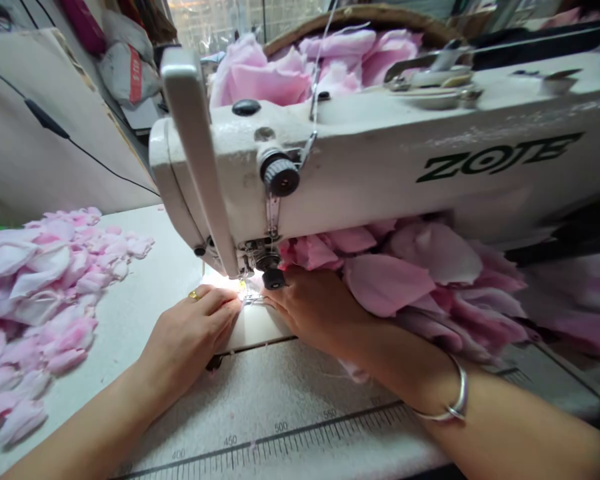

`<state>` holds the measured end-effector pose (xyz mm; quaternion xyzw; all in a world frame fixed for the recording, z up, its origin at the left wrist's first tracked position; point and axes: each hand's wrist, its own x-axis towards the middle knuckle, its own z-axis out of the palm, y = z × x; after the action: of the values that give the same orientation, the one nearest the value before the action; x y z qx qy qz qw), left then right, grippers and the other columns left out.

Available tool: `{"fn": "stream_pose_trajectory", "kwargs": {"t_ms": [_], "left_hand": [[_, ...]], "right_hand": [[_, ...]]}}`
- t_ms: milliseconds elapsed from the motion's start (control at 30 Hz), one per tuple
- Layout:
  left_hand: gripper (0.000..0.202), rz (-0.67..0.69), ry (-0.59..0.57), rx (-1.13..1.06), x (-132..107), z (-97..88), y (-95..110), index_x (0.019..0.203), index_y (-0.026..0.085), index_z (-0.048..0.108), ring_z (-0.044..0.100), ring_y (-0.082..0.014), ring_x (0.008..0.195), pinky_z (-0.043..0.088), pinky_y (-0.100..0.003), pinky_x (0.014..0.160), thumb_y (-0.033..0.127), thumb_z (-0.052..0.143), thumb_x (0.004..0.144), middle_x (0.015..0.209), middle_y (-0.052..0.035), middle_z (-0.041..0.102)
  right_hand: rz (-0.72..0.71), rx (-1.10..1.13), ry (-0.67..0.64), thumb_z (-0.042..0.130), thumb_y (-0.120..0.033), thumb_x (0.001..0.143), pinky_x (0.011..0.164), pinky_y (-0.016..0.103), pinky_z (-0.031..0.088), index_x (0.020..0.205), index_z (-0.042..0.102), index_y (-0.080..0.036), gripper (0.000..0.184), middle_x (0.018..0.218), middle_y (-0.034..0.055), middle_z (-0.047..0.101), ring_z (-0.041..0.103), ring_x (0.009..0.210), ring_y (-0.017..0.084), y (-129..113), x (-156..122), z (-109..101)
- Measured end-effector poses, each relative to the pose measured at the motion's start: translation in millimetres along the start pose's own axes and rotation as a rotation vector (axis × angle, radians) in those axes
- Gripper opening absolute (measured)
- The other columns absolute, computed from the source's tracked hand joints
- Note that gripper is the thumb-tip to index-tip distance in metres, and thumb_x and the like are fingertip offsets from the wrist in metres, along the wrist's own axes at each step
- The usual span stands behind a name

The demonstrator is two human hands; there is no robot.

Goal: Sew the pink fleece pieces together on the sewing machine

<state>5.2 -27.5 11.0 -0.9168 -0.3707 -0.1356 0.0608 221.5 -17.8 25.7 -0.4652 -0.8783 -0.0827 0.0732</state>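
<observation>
My left hand (pixel 195 330), with a gold ring on one finger, rests on the bed of a white sewing machine (pixel 370 160). Its fingers are pressed together beside the lit presser foot (pixel 255 299); whatever lies under the fingertips is washed out by the lamp. On the other side of the foot is my right hand (pixel 313 303), fingers closed and partly hidden behind a black knob (pixel 273 277). A gathered string of pink fabric petals (pixel 390 283) runs under the machine arm, against that hand and over the wrist. The silver bracelet (pixel 457 390) sits on my right forearm.
Loose pink petals (pixel 45 287) are heaped on the table at left. More pink fabric (pixel 270 73) lies in a round basket (pixel 380 15) behind the machine. A ruler strip (pixel 260 443) runs along the front edge. A white board (pixel 55 113) with a cable stands at back left.
</observation>
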Motion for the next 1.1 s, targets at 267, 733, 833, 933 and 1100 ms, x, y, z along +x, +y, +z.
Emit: {"fn": "stream_pose_trajectory", "kwargs": {"t_ms": [267, 733, 833, 933, 1100], "left_hand": [[0.022, -0.088, -0.057, -0.069, 1, -3.2, 5, 0.108, 0.022, 0.061, 0.053, -0.0209, 0.094, 0.052, -0.037, 0.078, 0.023, 0.043, 0.096, 0.105, -0.0046, 0.061], [0.031, -0.104, -0.132, 0.011, 7, 6.3, 13, 0.116, 0.013, 0.055, 0.049, -0.026, 0.099, 0.05, -0.043, 0.083, 0.009, 0.04, 0.09, 0.107, -0.0112, 0.056], [0.03, -0.099, -0.113, 0.013, 7, 7.5, 13, 0.116, 0.012, 0.055, 0.048, -0.0267, 0.099, 0.049, -0.044, 0.083, 0.011, 0.039, 0.091, 0.108, -0.0126, 0.056], [0.029, -0.084, -0.08, -0.02, 8, 7.8, 11, 0.115, 0.013, 0.055, 0.048, -0.0263, 0.1, 0.048, -0.043, 0.085, 0.012, 0.038, 0.092, 0.109, -0.0125, 0.057], [0.023, -0.091, 0.007, -0.117, 8, 7.6, 4, 0.106, 0.013, 0.057, 0.053, -0.0238, 0.094, 0.049, -0.04, 0.08, 0.019, 0.04, 0.094, 0.1, -0.0106, 0.061]], "right_hand": [[-0.018, -0.025, 0.004, 0.053, -0.011, 0.08, 0.045, 0.03, 0.026, 0.087, 0.066, -0.024, 0.019, 0.072, 0.0043, 0.065, 0.057, 0.062, 0.02, -3, 1, -3], [0.071, -0.057, 0.082, 0.047, -0.006, 0.078, 0.042, 0.032, 0.025, 0.078, 0.058, -0.021, 0.019, 0.071, 0.0042, 0.064, 0.061, 0.057, 0.022, -8, 6, 5], [0.062, -0.048, 0.091, 0.046, -0.006, 0.08, 0.043, 0.031, 0.025, 0.076, 0.057, -0.02, 0.018, 0.07, 0.004, 0.064, 0.061, 0.059, 0.02, -8, 7, 6], [0.064, -0.042, 0.087, 0.046, -0.007, 0.081, 0.043, 0.031, 0.024, 0.076, 0.057, -0.019, 0.017, 0.068, 0.0037, 0.063, 0.06, 0.057, 0.019, -8, 8, 5], [0.066, -0.054, 0.081, 0.046, -0.004, 0.079, 0.045, 0.031, 0.022, 0.076, 0.057, -0.018, 0.018, 0.07, 0.0052, 0.064, 0.06, 0.058, 0.019, -9, 9, 6]]}}
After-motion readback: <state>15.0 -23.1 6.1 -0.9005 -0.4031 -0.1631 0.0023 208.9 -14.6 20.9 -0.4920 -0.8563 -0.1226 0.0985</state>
